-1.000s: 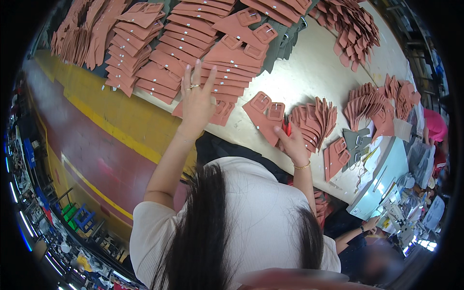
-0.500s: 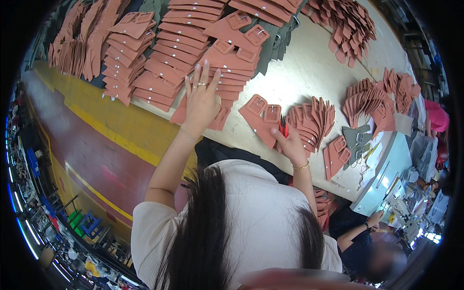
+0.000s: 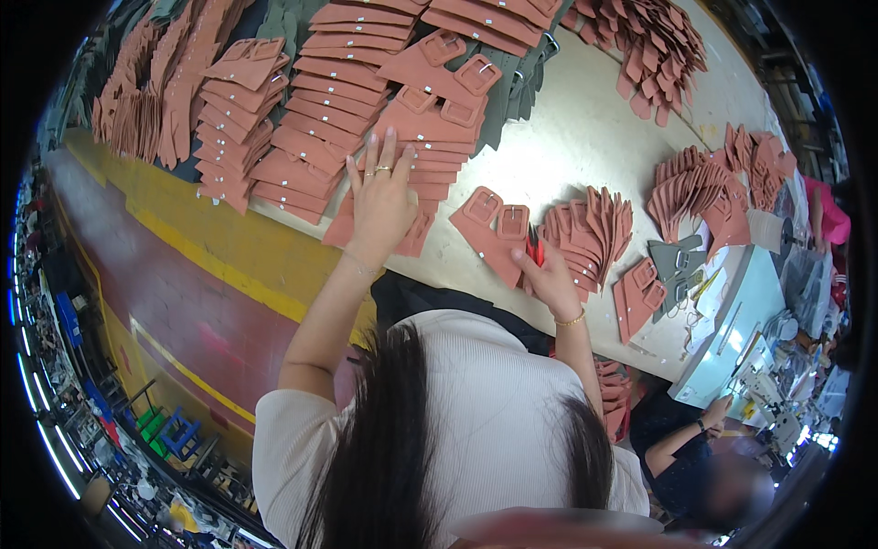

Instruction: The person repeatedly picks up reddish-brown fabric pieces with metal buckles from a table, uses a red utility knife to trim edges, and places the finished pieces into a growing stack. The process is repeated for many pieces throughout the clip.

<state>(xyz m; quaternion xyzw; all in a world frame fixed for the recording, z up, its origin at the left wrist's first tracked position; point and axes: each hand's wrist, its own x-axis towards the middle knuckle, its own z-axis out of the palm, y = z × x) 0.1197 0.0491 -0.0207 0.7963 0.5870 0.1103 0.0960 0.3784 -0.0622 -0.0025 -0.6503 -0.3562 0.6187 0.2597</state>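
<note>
My left hand [image 3: 384, 197] lies with fingers spread on the near end of a stack of terracotta leather-like pieces [image 3: 343, 220]; the topmost pieces [image 3: 439, 69] of that stack carry covered square buckles. In my right hand [image 3: 554, 276] are small snips with red handles [image 3: 535, 247], their dark tips pointing away from me. Just left of these snips, a single terracotta piece with two buckles [image 3: 489, 240] rests on the table. A fanned bundle of similar pieces [image 3: 594, 233] lies right beyond my right hand.
More terracotta stacks [image 3: 242, 119] and dark green strips [image 3: 512, 87] cover the table's [image 3: 540, 151] far left. Other bundles [image 3: 654, 50] lie far right. A buckled piece [image 3: 637, 297] and green pieces [image 3: 677, 265] sit nearer right. A co-worker's arm [image 3: 681, 439] shows at lower right.
My left hand has slid slightly toward me over the stack. My right hand stays nearly in place with the snips. The whole view has shifted a little.
</note>
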